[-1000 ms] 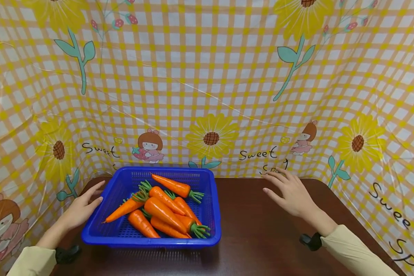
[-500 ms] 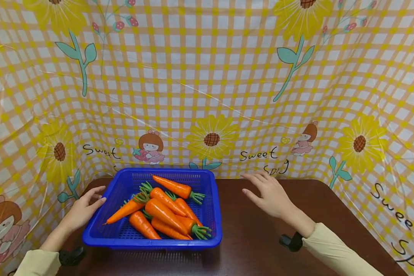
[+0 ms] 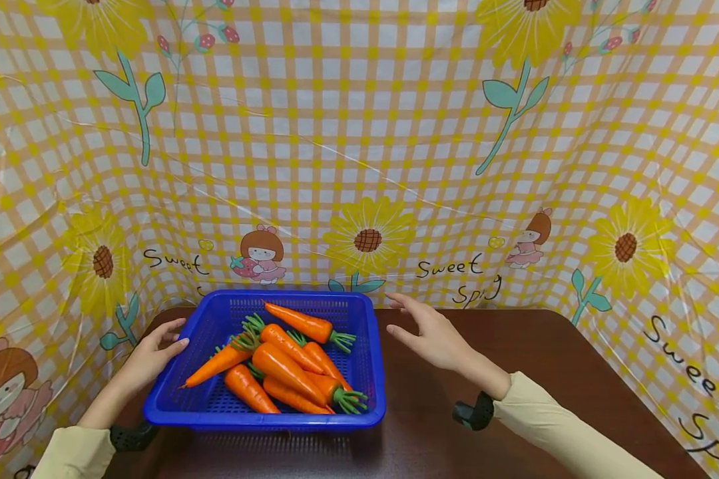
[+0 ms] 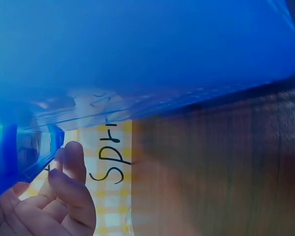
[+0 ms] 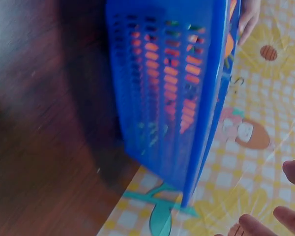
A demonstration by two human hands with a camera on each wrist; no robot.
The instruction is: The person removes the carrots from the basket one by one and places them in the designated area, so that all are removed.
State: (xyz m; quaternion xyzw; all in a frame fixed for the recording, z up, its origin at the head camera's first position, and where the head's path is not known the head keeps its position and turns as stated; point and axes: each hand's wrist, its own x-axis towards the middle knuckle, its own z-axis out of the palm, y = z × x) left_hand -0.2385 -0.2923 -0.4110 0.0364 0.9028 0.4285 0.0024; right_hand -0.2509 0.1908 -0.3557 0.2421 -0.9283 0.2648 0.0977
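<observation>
A blue plastic basket (image 3: 263, 419) stands on the dark table, holding several orange carrots (image 3: 287, 372) with green stem ends. My left hand (image 3: 150, 359) is at the basket's left rim, its thumb tip over the edge and its fingers loosely bent. In the left wrist view, the bent fingers (image 4: 73, 191) show close beside the blue rim, which partly hides the hand. To the right of the basket, my right hand (image 3: 434, 336) hovers with fingers extended toward the right rim, apart from it and holding nothing. Its fingertips (image 5: 290, 216) show in the right wrist view.
The brown table (image 3: 473, 439) extends right of the basket and in front of it. A yellow checked cloth (image 3: 359, 133) with sunflowers and cartoon figures hangs behind and along both sides.
My right hand has moved left, from the right part of the table to near the basket's right rim. My left hand has shifted slightly right onto the left rim. The basket stays put.
</observation>
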